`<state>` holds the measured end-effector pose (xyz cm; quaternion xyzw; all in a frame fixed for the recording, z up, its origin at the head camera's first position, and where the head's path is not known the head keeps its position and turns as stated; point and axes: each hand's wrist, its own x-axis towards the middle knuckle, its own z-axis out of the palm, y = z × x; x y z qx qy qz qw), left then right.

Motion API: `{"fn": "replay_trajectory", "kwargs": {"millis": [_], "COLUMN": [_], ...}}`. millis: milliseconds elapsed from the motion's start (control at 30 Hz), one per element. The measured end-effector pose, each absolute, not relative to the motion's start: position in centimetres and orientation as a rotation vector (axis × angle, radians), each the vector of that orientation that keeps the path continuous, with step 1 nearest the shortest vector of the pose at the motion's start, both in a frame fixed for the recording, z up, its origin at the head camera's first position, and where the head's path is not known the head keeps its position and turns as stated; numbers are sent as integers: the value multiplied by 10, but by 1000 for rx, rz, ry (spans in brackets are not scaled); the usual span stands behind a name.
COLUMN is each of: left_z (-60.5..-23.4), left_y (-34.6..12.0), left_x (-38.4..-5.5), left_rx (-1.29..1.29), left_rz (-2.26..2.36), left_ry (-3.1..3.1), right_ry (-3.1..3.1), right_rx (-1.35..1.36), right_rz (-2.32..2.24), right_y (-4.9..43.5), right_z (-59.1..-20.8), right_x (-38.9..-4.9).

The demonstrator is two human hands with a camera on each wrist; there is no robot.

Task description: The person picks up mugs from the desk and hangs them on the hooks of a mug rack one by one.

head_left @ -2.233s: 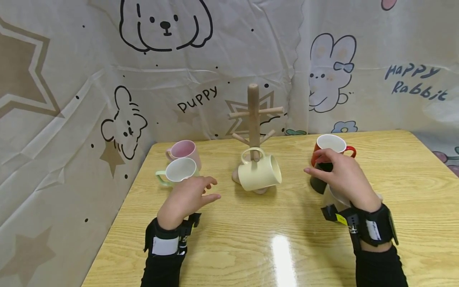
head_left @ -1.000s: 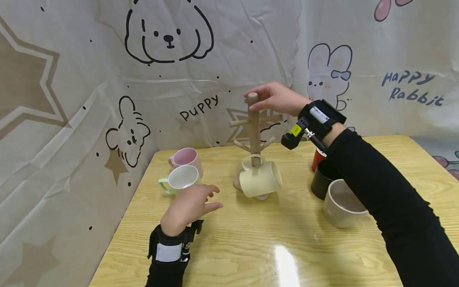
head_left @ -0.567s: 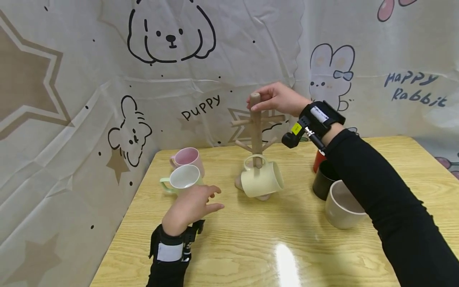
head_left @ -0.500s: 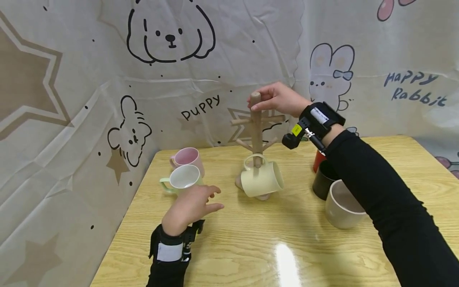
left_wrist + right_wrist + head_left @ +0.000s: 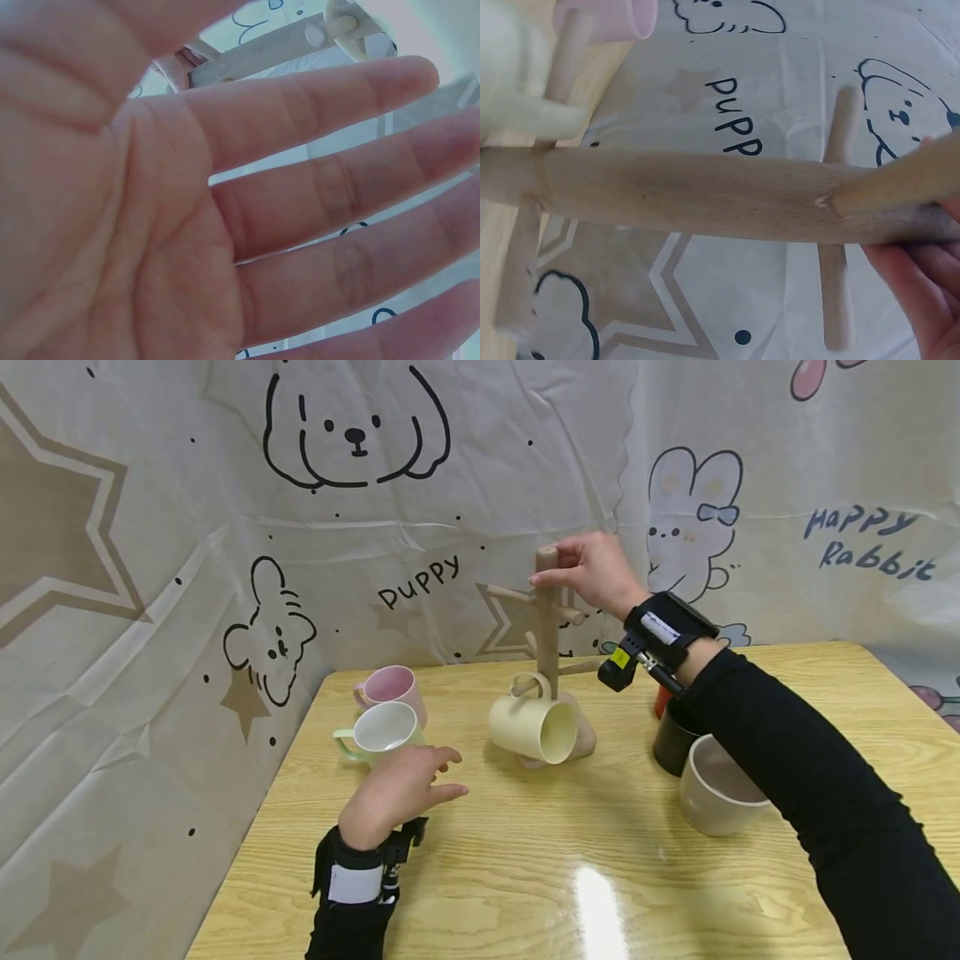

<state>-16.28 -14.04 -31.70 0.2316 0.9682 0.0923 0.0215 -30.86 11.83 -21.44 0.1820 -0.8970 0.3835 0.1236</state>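
Observation:
Near its top, the wooden mug tree (image 5: pixel 548 635) is gripped by my right hand (image 5: pixel 596 572), thumb in front of the post. In the right wrist view the post (image 5: pixel 705 191) crosses the frame with its pegs, fingers at the far end. A pale yellow mug (image 5: pixel 525 722) hangs by its handle from a low peg, its mouth facing forward and right. My left hand (image 5: pixel 401 789) is held over the table with fingers extended and nothing in them, in front of a mug with a light green handle (image 5: pixel 384 727). The left wrist view shows its bare palm (image 5: pixel 150 217).
A pink mug (image 5: pixel 390 685) stands behind the green-handled one at left. To the right are a black mug (image 5: pixel 671 739), a beige mug (image 5: pixel 716 793) and a red mug (image 5: pixel 662 700), mostly hidden by my right sleeve. A printed cloth (image 5: pixel 480 485) hangs behind the table (image 5: pixel 510 877).
My right hand went from above the right-side mugs to the mug tree's top. The tree has since turned, and the yellow mug has swung left and more toward me. The left hand stays put.

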Motion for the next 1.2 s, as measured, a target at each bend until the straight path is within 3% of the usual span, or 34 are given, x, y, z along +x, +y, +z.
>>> {"fn": "replay_trajectory", "kwargs": {"millis": [367, 1200], "left_z": [-318, -316], "left_y": [-143, -144], "left_x": [-164, -163], "left_rx": [727, 699], "left_rz": [313, 292], "left_ry": [3001, 3000], "right_ry": [-2535, -2508], "right_rx": [328, 172], "right_rz": [950, 849], "right_y": [108, 92], "right_z": [-214, -217], "right_x": [-300, -296]}}
